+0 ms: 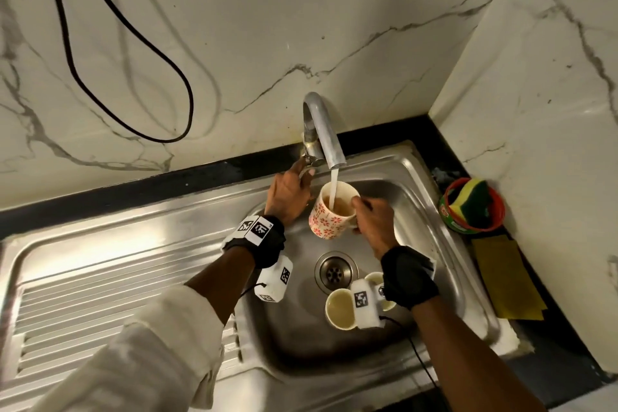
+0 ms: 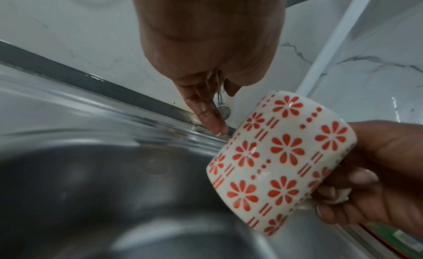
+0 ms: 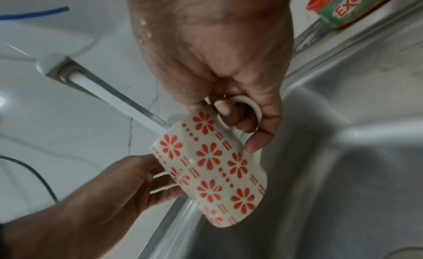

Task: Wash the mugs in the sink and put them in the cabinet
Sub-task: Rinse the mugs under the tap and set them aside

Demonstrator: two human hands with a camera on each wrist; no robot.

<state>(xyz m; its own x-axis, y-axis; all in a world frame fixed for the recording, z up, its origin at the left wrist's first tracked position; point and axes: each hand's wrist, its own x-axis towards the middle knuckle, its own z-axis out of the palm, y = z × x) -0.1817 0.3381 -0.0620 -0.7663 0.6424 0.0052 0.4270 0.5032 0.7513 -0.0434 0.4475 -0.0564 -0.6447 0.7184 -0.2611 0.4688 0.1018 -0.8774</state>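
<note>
A white mug with red flowers (image 1: 329,219) is held tilted under the tap (image 1: 321,130), and water runs into it; brownish liquid shows inside. My right hand (image 1: 359,207) grips it by the handle, with fingers through the loop (image 3: 240,116). My left hand (image 1: 306,172) holds the tap's metal lever (image 2: 223,107), just left of the mug (image 2: 281,159). Two more cream mugs (image 1: 339,308) (image 1: 374,278) sit on the floor of the steel sink (image 1: 421,211), partly hidden by my right wrist.
The drain (image 1: 334,273) lies between the mugs. A ribbed drainboard (image 1: 100,281) spreads to the left. On the black counter at right stand a soap tub with a sponge (image 1: 471,207) and a yellow cloth (image 1: 505,278). A black cable (image 1: 133,77) hangs on the marble wall.
</note>
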